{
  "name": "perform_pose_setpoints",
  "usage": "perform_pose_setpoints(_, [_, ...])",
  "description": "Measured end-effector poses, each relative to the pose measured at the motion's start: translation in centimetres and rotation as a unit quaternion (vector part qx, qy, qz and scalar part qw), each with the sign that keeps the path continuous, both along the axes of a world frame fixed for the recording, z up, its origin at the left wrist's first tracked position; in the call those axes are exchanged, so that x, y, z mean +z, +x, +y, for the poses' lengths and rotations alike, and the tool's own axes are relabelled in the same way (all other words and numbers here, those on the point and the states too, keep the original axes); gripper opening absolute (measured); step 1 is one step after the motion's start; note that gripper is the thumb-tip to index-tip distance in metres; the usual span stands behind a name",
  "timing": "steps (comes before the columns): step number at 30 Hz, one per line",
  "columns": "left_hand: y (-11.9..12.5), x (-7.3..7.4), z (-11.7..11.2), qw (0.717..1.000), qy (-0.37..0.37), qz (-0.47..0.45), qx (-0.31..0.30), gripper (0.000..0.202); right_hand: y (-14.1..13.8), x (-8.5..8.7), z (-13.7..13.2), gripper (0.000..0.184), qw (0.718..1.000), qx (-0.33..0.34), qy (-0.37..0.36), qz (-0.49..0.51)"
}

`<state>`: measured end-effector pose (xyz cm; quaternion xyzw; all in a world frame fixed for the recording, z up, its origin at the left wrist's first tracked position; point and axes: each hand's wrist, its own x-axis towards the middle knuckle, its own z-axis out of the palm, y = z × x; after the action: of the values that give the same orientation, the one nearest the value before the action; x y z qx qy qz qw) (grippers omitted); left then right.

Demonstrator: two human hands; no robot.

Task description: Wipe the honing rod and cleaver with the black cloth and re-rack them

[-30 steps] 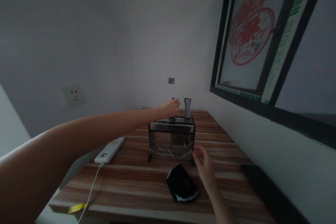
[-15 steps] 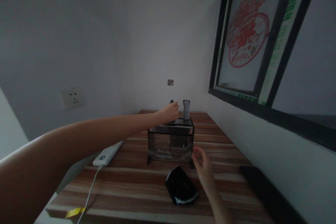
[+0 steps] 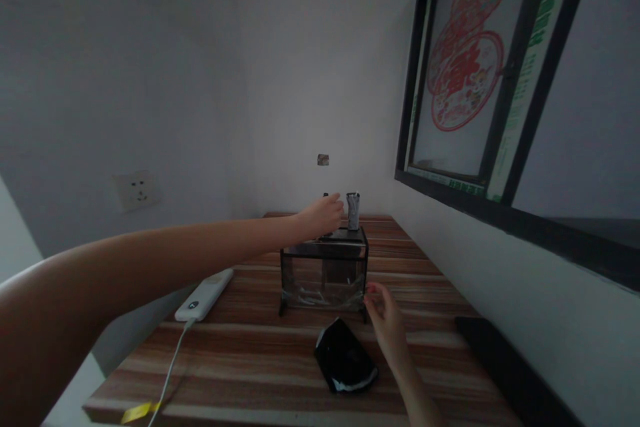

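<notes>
On the wooden table stands a small black-framed rack point(image 3: 324, 256) with clear panels and a dark flat top. My left hand point(image 3: 323, 215) is closed around a slim dark upright object point(image 3: 325, 195) on that top; only its tip shows above my fingers. Just right of this hand, a grey patterned upright container point(image 3: 353, 211) rests on the rack. My right hand point(image 3: 386, 313) is at the rack's lower right front corner, thumb and fingers curled together at the edge of clear, crinkled plastic. What lies between those fingertips is too small to make out.
A shiny black pouch point(image 3: 345, 357) lies in front of the rack. On the left are a white power bank point(image 3: 204, 297) with a cable and a yellow strip point(image 3: 139, 411). A long black object point(image 3: 515, 373) lies along the right wall, beneath a dark-framed window point(image 3: 460, 187).
My left hand has shifted slightly right and covers more of the dark object. My right hand keeps its place at the rack's corner. The view has tilted a little.
</notes>
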<state>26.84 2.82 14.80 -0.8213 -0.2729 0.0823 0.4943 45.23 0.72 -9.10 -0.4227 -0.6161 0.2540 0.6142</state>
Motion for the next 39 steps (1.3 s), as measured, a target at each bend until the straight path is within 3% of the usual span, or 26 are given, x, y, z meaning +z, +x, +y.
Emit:
perform_pose_setpoints(6, [-0.3, 2.1, -1.7, 1.0, -0.012, -0.001, -0.007, 0.015, 0.0, 0.0, -0.1, 0.027, 1.0, -0.003, 0.011, -0.012])
perform_pose_setpoints(11, [0.3, 4.5, -4.6, 0.999, -0.001, -0.039, -0.025, 0.013, 0.0, -0.1, -0.2, 0.027, 1.0, 0.005, 0.007, -0.005])
perform_pose_setpoints(15, [1.1, 3.6, -8.3, 0.988, -0.033, -0.122, -0.093, 0.01, 0.0, 0.0, -0.2, 0.027, 1.0, 0.003, -0.003, -0.011])
perform_pose_setpoints(20, [0.5, -1.3, -11.9, 0.945, -0.198, -0.226, -0.126, 0.018, 0.6, 0.6, -0.1, 0.029, 1.0, -0.016, 0.009, -0.01])
perform_pose_setpoints(24, [-0.4, -7.4, -11.4, 0.866, -0.34, -0.355, -0.098, 0.016, 1.7, 2.8, 0.2, 0.029, 0.998, -0.05, 0.036, -0.009])
perform_pose_setpoints(27, [-0.7, -13.5, -9.5, 0.815, -0.381, -0.436, -0.033, 0.023, 2.1, 6.3, 0.4, 0.025, 0.992, -0.064, 0.101, -0.041])
perform_pose_setpoints(29, [-0.9, -17.4, -8.2, 0.804, -0.38, -0.456, 0.011, 0.029, 1.9, 9.3, 0.7, 0.023, 0.982, -0.066, 0.155, -0.081])
perform_pose_setpoints(31, [-1.0, -20.5, -7.4, 0.804, -0.377, -0.46, 0.016, 0.025, 1.5, 12.6, 1.1, 0.02, 0.966, -0.067, 0.209, -0.135])
perform_pose_setpoints(34, [-1.3, -22.6, -7.1, 0.801, -0.383, -0.46, 0.009, 0.027, 1.0, 17.6, 2.1, 0.021, 0.916, -0.082, 0.308, -0.242])
perform_pose_setpoints(37, [-1.3, -22.6, -7.3, 0.807, -0.393, -0.441, 0.02, 0.03, 1.0, 22.0, 3.8, 0.025, 0.838, -0.134, 0.378, -0.37])
perform_pose_setpoints(39, [-1.2, -22.3, -7.5, 0.815, -0.4, -0.419, 0.022, 0.028, 1.1, 24.4, 4.9, 0.027, 0.806, -0.164, 0.395, -0.409])
